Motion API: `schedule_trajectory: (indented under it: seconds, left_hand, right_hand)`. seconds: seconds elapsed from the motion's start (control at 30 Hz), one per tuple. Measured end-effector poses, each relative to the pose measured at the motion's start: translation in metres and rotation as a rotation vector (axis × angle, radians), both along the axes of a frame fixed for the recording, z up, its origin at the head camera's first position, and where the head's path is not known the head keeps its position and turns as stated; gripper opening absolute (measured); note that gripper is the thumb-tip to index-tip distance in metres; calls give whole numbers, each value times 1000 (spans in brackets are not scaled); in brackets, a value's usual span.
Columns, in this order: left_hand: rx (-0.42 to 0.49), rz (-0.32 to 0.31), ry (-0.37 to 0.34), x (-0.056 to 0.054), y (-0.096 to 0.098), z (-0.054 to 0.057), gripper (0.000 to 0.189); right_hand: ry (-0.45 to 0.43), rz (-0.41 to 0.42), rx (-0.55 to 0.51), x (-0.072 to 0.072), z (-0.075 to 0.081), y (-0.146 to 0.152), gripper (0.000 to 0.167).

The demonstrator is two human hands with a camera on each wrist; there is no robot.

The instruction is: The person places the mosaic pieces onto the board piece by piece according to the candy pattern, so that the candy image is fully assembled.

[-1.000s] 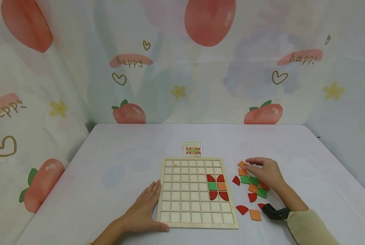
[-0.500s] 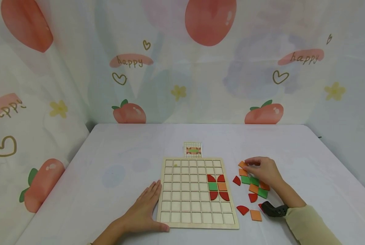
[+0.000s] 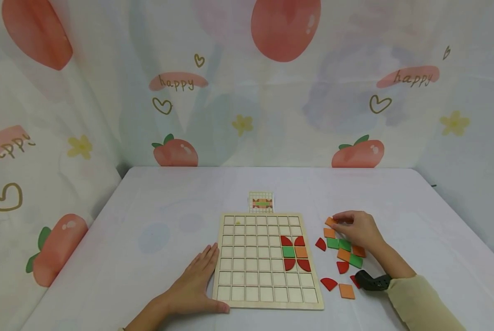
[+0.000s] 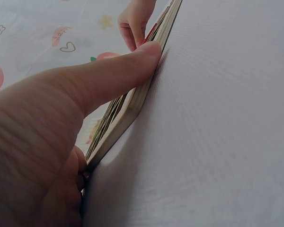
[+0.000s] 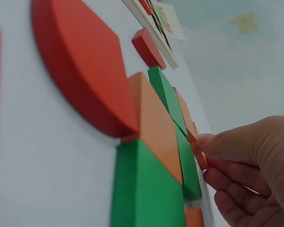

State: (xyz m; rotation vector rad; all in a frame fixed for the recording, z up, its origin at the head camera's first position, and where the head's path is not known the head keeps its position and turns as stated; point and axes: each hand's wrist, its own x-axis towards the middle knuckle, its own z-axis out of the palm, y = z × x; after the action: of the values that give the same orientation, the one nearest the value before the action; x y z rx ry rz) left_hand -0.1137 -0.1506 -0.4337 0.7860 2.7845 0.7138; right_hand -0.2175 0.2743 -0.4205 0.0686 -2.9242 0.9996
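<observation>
A wooden grid board [image 3: 251,278] lies flat on the table, with red quarter-round tiles, a green square tile [image 3: 288,251] and an orange square tile [image 3: 301,252] in its right-hand cells. My left hand [image 3: 194,282] rests at the board's lower left corner, fingers straight along the left side, thumb on the near edge [image 4: 141,97]. Right of the board, my right hand [image 3: 360,230] pinches an orange square tile [image 3: 330,222] at the far end of a loose group. The right wrist view shows thumb and fingertips on this orange tile [image 5: 199,156], partly hidden by them.
Beside the right hand lie loose green tiles [image 3: 356,261], orange tiles [image 3: 347,291] and red quarter-round tiles [image 3: 329,284]. A small pattern card [image 3: 261,202] touches or nearly touches the board's far edge. A black wrist device [image 3: 371,281] sits over one red tile.
The right hand and the orange tile at its fingertips have shifted very slightly to the right. The left hand and the board stay in place.
</observation>
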Motion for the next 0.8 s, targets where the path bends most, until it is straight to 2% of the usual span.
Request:
schedule_trajectory:
  seconds: [0.57,0.8]
  left_hand:
    - [-3,-4,4,0,0,-2,123]
    - [-9,-2,-1,-1,0,-2,124]
  right_hand:
    - [-3,74,15,-1,-1,4,32]
    - [-23,56,1,-2,2,4,33]
